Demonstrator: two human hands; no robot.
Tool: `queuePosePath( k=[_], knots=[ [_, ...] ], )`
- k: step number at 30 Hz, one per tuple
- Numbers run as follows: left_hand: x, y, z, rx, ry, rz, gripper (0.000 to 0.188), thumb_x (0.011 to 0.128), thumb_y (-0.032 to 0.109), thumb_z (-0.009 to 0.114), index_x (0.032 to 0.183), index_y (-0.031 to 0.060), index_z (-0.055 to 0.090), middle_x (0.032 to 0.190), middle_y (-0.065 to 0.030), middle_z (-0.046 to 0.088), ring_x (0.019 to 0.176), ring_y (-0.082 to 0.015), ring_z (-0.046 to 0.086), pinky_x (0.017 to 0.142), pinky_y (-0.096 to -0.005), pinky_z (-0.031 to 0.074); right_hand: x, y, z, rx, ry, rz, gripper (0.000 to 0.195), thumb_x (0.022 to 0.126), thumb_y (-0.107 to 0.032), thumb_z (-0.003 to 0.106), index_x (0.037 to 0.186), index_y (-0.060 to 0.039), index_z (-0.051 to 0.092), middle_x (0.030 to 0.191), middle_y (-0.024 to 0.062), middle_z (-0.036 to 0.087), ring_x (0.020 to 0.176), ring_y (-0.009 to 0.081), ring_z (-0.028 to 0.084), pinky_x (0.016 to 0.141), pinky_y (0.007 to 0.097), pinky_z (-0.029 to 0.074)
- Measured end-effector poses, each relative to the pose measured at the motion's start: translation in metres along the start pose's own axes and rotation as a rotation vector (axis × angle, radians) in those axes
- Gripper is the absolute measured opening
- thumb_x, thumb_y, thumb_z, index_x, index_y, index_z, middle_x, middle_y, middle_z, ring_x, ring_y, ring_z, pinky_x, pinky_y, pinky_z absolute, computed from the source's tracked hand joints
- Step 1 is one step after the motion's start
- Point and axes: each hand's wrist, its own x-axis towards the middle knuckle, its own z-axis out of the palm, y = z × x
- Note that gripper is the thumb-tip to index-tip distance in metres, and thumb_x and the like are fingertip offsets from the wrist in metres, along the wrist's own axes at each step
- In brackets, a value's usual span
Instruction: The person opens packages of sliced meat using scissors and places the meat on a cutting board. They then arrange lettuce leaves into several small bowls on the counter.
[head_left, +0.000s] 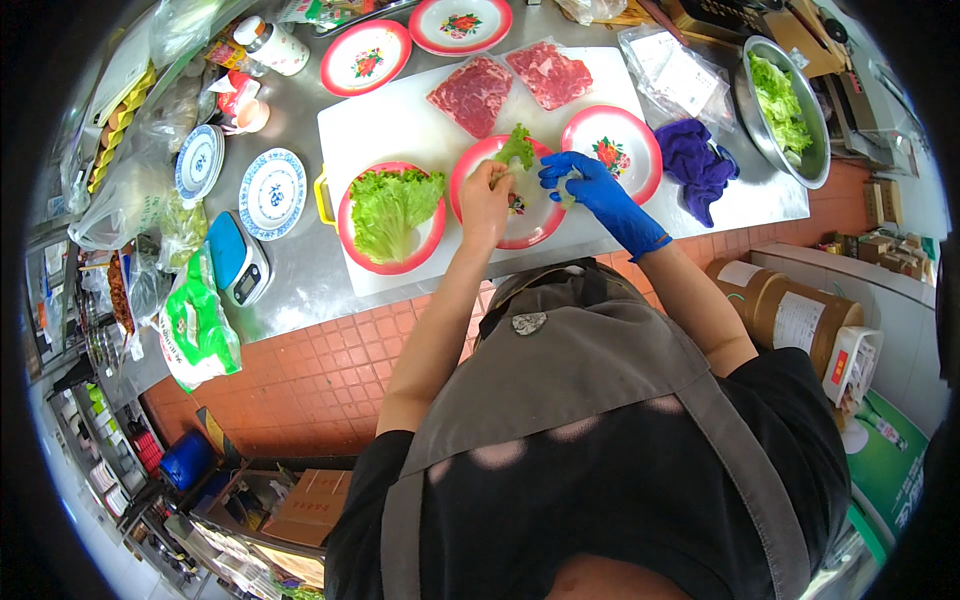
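Observation:
My bare left hand pinches a small green lettuce leaf by its pale end. Across from it, my right hand, in a blue glove, has its fingers closed around a pale, translucent scrap, probably lettuce stem. Both hands are over the middle red-rimmed plate, which shows a printed flower. To the left, a large lettuce leaf lies on another red-rimmed plate. A third flowered plate sits to the right, partly behind my gloved hand. All three rest on a white cutting board.
Two slabs of marbled raw meat lie at the board's far side. A purple cloth is on the right, near a steel bowl of lettuce. Blue-patterned plates and a kitchen scale stand left on the steel table.

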Motion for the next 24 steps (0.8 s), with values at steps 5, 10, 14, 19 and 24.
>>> queuePosePath(
  k=[5, 10, 14, 19, 24],
  knots=[
    [0.012, 0.010, 0.000, 0.491, 0.133, 0.381, 0.020, 0.076, 0.009, 0.067, 0.095, 0.0044, 0.062, 0.085, -0.0117, 0.063, 0.073, -0.0261, 0.062, 0.064, -0.0376, 0.051, -0.003, 0.003, -0.001, -0.081, 0.093, -0.024, 0.028, 0.082, 0.007, 0.049, 0.108, -0.0025, 0.057, 0.103, 0.0077, 0.064, 0.096, 0.0198, 0.062, 0.081, 0.0305, 0.051],
    [0.008, 0.011, -0.004, 0.790, 0.253, 0.485, 0.025, 0.076, 0.014, 0.066, 0.100, 0.0070, 0.063, 0.103, -0.0074, 0.060, 0.097, -0.0250, 0.057, 0.072, -0.0392, 0.050, 0.002, 0.001, -0.001, -0.357, 0.143, -0.235, 0.020, 0.081, 0.005, 0.057, 0.098, -0.0023, 0.062, 0.092, 0.0071, 0.066, 0.085, 0.0164, 0.064, 0.075, 0.0285, 0.051],
    [0.003, -0.002, -0.003, 0.789, 0.111, 0.763, 0.028, 0.071, 0.008, 0.066, 0.099, 0.0068, 0.064, 0.103, -0.0074, 0.060, 0.100, -0.0263, 0.055, 0.081, -0.0382, 0.048, 0.010, 0.006, 0.006, -0.627, 0.165, -0.343, 0.019, 0.079, 0.002, 0.062, 0.096, -0.0033, 0.066, 0.089, 0.0089, 0.066, 0.080, 0.0157, 0.063, 0.070, 0.0282, 0.049],
    [0.004, -0.010, -0.007, 0.699, -0.036, 0.795, 0.030, 0.068, 0.003, 0.066, 0.098, 0.0058, 0.064, 0.105, -0.0077, 0.060, 0.101, -0.0277, 0.055, 0.086, -0.0389, 0.045, 0.020, 0.011, 0.020, -0.855, 0.163, -0.292, 0.024, 0.078, -0.004, 0.065, 0.101, -0.0069, 0.067, 0.090, 0.0132, 0.066, 0.075, 0.0223, 0.063, 0.068, 0.0297, 0.049],
    [-0.009, -0.005, -0.019, 0.796, 0.137, 0.739, 0.031, 0.069, 0.005, 0.067, 0.099, 0.0033, 0.062, 0.101, -0.0086, 0.060, 0.096, -0.0270, 0.056, 0.083, -0.0390, 0.043, 0.017, 0.009, 0.027, -1.388, 0.204, -0.304, 0.022, 0.080, -0.015, 0.063, 0.101, -0.0174, 0.067, 0.091, 0.0116, 0.064, 0.083, 0.0273, 0.062, 0.065, 0.0386, 0.050]
  ],
)
